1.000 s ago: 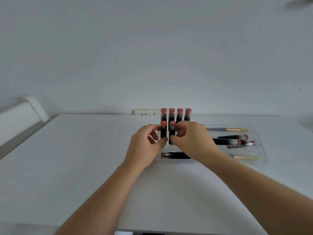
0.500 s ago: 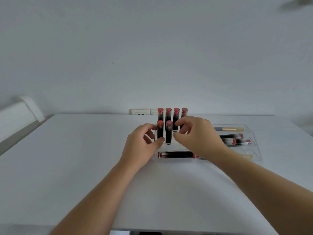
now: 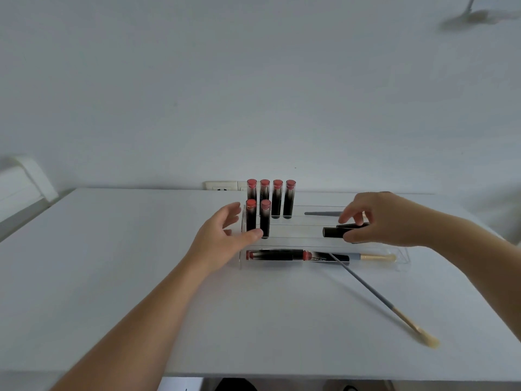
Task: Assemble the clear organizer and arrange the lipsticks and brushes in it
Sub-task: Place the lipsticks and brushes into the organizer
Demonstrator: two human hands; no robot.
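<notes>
Two hands over the clear acrylic stepped organizer (image 3: 400, 256): right hand (image 3: 386, 221) pinches a black lipstick tube lying flat (image 3: 332, 232) on its middle step, left hand (image 3: 222, 238) loose, thumb touching the front upright red-capped lipsticks (image 3: 258, 218). One grey-handled brush (image 3: 380, 300) sticks out past its front edge onto the white table (image 3: 112, 263).

My right hand (image 3: 386, 221) pinches a black lipstick (image 3: 334, 232) lying in the middle tier of the clear organizer (image 3: 401, 253). My left hand (image 3: 225, 238) rests open against the organizer's left end, thumb by two upright lipsticks (image 3: 258, 218). A long brush (image 3: 394, 309) lies on the white table (image 3: 112, 263), slanting out from the front tier.
</notes>
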